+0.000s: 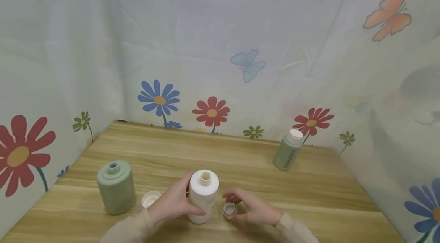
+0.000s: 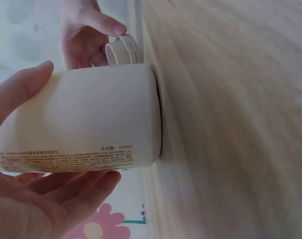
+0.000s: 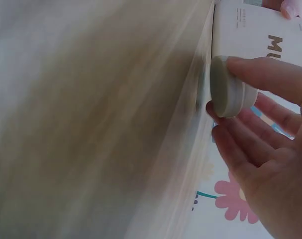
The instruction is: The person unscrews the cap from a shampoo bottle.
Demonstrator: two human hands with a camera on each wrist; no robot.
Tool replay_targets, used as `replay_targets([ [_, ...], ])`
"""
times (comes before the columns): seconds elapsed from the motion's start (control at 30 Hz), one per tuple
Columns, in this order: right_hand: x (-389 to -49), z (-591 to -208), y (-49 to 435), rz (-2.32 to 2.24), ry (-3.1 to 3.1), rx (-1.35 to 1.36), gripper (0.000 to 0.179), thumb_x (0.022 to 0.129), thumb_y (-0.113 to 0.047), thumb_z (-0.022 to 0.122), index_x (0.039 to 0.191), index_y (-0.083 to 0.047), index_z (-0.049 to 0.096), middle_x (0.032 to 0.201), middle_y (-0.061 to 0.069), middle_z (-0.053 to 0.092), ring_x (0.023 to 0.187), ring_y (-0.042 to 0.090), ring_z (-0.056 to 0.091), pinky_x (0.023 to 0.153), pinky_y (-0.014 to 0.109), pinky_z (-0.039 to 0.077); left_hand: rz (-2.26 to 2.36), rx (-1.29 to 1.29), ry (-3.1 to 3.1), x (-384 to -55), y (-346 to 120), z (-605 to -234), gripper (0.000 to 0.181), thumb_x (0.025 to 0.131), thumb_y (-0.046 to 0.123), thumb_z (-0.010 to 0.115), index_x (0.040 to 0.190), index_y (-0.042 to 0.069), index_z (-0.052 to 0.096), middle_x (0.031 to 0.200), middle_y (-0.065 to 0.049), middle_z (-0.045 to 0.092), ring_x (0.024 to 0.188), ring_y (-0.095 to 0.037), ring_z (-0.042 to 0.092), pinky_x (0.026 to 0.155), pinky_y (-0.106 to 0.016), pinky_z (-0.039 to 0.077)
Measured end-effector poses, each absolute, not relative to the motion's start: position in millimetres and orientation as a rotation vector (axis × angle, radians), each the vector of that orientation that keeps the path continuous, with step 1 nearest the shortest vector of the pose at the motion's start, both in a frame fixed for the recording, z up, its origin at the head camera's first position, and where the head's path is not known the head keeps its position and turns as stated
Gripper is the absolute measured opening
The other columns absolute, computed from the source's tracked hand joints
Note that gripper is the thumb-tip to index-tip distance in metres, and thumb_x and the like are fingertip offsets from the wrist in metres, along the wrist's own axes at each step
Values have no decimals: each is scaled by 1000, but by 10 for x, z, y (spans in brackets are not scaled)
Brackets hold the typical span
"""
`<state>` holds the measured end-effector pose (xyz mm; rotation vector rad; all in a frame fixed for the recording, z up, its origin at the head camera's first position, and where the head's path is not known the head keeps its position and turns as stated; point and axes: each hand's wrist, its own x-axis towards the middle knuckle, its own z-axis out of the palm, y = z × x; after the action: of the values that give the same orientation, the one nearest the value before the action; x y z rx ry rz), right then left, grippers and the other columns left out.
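Note:
A white bottle [image 1: 203, 201] with an uncapped neck stands upright on the table, and my left hand [image 1: 175, 201] grips its side. Small printed text runs along the bottle [image 2: 86, 114] in the left wrist view. Just right of the bottle, my right hand [image 1: 256, 206] holds a small round cap [image 1: 229, 211], its hollow side facing up. Thumb and fingers hold that cap [image 3: 229, 89] close to the tabletop in the right wrist view. Beside my left wrist lies a white round lid [image 1: 150, 198], partly hidden by the arm.
A green bottle [image 1: 117, 189] with a bare neck stands at the left. Farther back on the right is a smaller green bottle [image 1: 287, 155] with a white cap. Flower-printed cloth [image 1: 213, 25] hangs behind and beside the wooden table [image 1: 206, 147].

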<state>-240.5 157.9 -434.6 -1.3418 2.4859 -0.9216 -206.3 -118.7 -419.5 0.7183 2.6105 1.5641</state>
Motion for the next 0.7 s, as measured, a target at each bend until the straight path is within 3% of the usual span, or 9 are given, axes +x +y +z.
replay_targets([
  [0.7,-2355,-4355,1490,-530,2623,-1552,47,74,-6,74,118,-8,57,113,2,63,107,11,59,96,26,48,1601,626,2584,-2079,-1162,-4249,86,68,24,87,137,10,38,129,-9,58,121,-33,55,96,-56,45],
])
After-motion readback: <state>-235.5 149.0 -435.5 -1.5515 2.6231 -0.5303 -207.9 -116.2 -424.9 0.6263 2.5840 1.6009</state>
